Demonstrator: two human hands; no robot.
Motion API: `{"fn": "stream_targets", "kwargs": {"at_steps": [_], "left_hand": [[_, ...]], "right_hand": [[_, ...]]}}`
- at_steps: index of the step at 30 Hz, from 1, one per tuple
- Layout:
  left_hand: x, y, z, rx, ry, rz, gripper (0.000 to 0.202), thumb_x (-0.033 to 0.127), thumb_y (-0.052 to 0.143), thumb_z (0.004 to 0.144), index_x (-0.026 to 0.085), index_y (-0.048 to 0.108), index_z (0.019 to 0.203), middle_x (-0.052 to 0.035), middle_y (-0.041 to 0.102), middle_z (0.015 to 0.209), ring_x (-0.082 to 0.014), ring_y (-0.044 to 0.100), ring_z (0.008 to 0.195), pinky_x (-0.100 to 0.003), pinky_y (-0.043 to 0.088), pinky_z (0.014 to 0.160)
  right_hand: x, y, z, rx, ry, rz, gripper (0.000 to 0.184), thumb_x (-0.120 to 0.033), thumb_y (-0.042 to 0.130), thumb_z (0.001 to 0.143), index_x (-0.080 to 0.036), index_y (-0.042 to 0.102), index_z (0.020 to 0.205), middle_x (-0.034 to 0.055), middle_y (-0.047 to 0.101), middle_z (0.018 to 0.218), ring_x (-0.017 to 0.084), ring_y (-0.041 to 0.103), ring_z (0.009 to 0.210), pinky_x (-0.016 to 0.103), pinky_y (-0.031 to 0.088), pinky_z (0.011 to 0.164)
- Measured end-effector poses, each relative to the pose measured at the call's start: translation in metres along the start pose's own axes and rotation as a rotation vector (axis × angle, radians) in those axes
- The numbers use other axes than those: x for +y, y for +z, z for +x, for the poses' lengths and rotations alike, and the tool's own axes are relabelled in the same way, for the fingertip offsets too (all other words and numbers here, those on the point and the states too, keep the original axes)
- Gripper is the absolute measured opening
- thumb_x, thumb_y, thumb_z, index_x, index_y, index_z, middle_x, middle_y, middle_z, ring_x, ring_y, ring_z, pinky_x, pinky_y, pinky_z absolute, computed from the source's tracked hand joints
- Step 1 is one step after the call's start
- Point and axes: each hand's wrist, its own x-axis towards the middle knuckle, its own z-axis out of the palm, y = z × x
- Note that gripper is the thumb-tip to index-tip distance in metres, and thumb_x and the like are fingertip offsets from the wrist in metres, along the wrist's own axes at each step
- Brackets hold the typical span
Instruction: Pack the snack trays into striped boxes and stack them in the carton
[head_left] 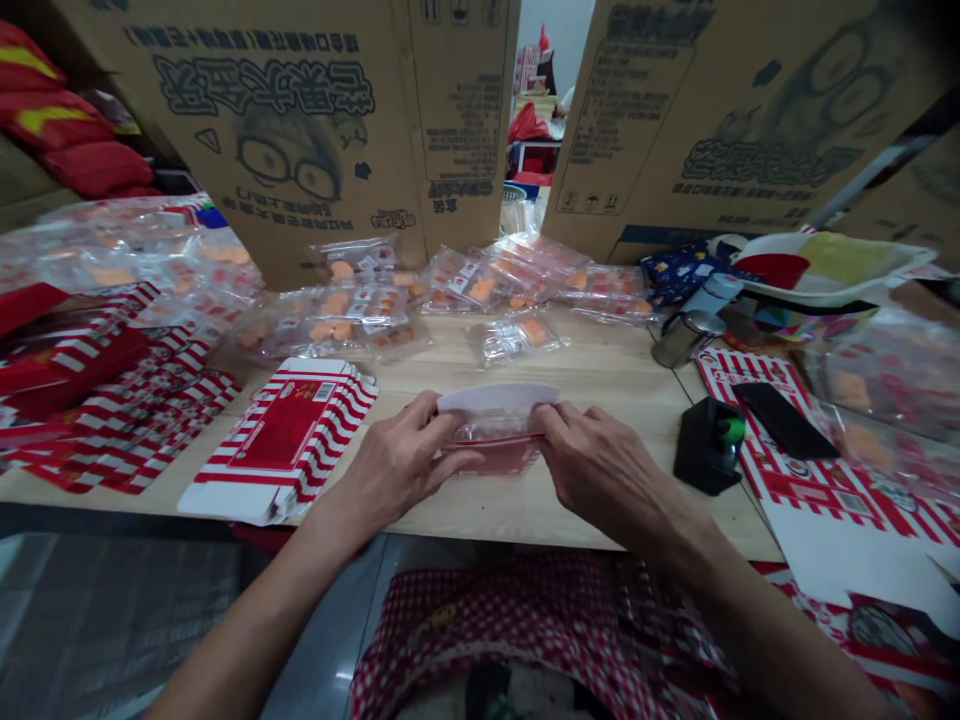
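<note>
My left hand point(401, 462) and my right hand point(600, 465) both pinch a small red-and-white carton point(496, 425) at its two ends, just above the wooden table point(600, 365). A clear plastic packet sits in the carton's open side, and its white flap stands up at the top. Both hands have their fingers closed on the carton. A stack of flat red-and-white striped cartons point(289, 435) lies just left of my left hand.
Clear packets with orange pieces point(480, 285) lie spread across the table's far side, before large upright cardboard boxes point(300, 120). More flat cartons point(112, 400) are piled at left. At right stand a black tape dispenser point(709, 445), a metal cup point(686, 338), a phone point(784, 420) and a white tray point(825, 265).
</note>
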Motion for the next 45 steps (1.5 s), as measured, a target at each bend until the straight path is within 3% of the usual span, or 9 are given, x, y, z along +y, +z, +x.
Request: {"fn": "stream_targets", "kwargs": {"at_steps": [7, 12, 16, 20, 26, 31, 36, 40, 45], "left_hand": [[0.008, 0.0, 0.013, -0.18, -0.04, 0.205, 0.023, 0.033, 0.058, 0.097, 0.012, 0.064, 0.087, -0.0163, 0.061, 0.098, -0.0272, 0.065, 0.084, -0.044, 0.059, 0.073], [0.002, 0.044, -0.016, 0.293, -0.109, -0.095, 0.043, 0.02, 0.058, 0.097, 0.014, 0.044, 0.137, -0.0155, 0.061, 0.114, -0.023, 0.065, 0.1, -0.037, 0.06, 0.082], [0.001, 0.082, -0.031, 0.593, -0.235, -0.298, 0.063, 0.022, 0.071, 0.089, 0.021, 0.036, 0.142, -0.0131, 0.056, 0.123, -0.0195, 0.066, 0.102, -0.032, 0.06, 0.083], [0.004, 0.09, -0.024, 0.658, -0.257, -0.398, 0.067, 0.02, 0.073, 0.088, 0.022, 0.035, 0.143, -0.0093, 0.062, 0.116, -0.0181, 0.069, 0.099, -0.031, 0.06, 0.083], [-0.003, 0.062, -0.009, 0.465, -0.142, -0.271, 0.026, 0.016, 0.061, 0.093, 0.02, 0.06, 0.119, -0.0086, 0.07, 0.107, -0.0212, 0.067, 0.104, -0.035, 0.055, 0.09], [-0.002, 0.046, 0.009, 0.387, -0.366, -0.597, 0.013, 0.025, 0.056, 0.097, 0.019, 0.06, 0.087, -0.0016, 0.061, 0.079, -0.0141, 0.059, 0.074, -0.026, 0.047, 0.07], [0.001, 0.048, 0.019, 0.417, -0.52, -0.984, 0.034, 0.034, 0.061, 0.096, 0.023, 0.051, 0.126, 0.0016, 0.061, 0.082, -0.0117, 0.055, 0.068, -0.022, 0.045, 0.064], [-0.004, 0.055, 0.015, 0.391, -0.536, -0.928, 0.023, 0.037, 0.059, 0.097, 0.019, 0.067, 0.108, -0.0067, 0.069, 0.104, -0.0178, 0.063, 0.097, -0.027, 0.049, 0.086], [-0.002, 0.061, 0.015, 0.435, -0.65, -1.182, 0.033, 0.037, 0.065, 0.092, 0.022, 0.063, 0.122, -0.0052, 0.069, 0.103, -0.0159, 0.063, 0.086, -0.024, 0.05, 0.075]], "right_hand": [[-0.001, -0.002, 0.003, 0.003, 0.04, -0.017, 0.018, -0.012, 0.043, 0.098, -0.018, 0.06, 0.097, 0.0071, 0.066, 0.086, 0.024, 0.061, 0.07, 0.039, 0.039, 0.073], [0.008, 0.03, -0.007, 0.404, 0.093, 0.512, 0.032, -0.022, 0.045, 0.102, -0.019, 0.056, 0.133, 0.012, 0.067, 0.115, 0.022, 0.066, 0.097, 0.037, 0.051, 0.085], [0.01, 0.064, -0.012, 0.723, 0.115, 0.806, 0.046, -0.018, 0.046, 0.1, -0.025, 0.045, 0.146, 0.0128, 0.058, 0.138, 0.023, 0.061, 0.119, 0.042, 0.053, 0.096], [0.012, 0.08, -0.001, 0.698, 0.08, 0.87, 0.043, -0.02, 0.045, 0.1, -0.025, 0.048, 0.143, 0.0124, 0.059, 0.137, 0.024, 0.062, 0.117, 0.043, 0.055, 0.094], [0.021, 0.076, 0.017, 0.686, -0.058, 0.748, 0.025, -0.013, 0.043, 0.099, -0.02, 0.056, 0.119, 0.0122, 0.059, 0.117, 0.022, 0.059, 0.112, 0.04, 0.051, 0.093], [0.027, 0.063, 0.022, 0.549, -0.03, 0.873, 0.007, -0.017, 0.047, 0.098, -0.021, 0.053, 0.098, 0.0044, 0.055, 0.098, 0.017, 0.055, 0.085, 0.032, 0.047, 0.077], [0.031, 0.056, 0.024, 0.399, 0.051, 1.196, 0.047, -0.023, 0.057, 0.094, -0.028, 0.043, 0.139, -0.0009, 0.058, 0.095, 0.014, 0.052, 0.075, 0.028, 0.046, 0.07], [0.038, 0.058, 0.025, 0.431, 0.004, 1.205, 0.024, -0.029, 0.062, 0.094, -0.026, 0.064, 0.117, 0.0028, 0.062, 0.107, 0.016, 0.057, 0.085, 0.028, 0.048, 0.073], [0.05, 0.056, 0.026, 0.205, -0.009, 1.584, 0.037, -0.044, 0.058, 0.094, -0.02, 0.061, 0.122, 0.0038, 0.06, 0.091, 0.016, 0.054, 0.074, 0.029, 0.048, 0.064]]}}
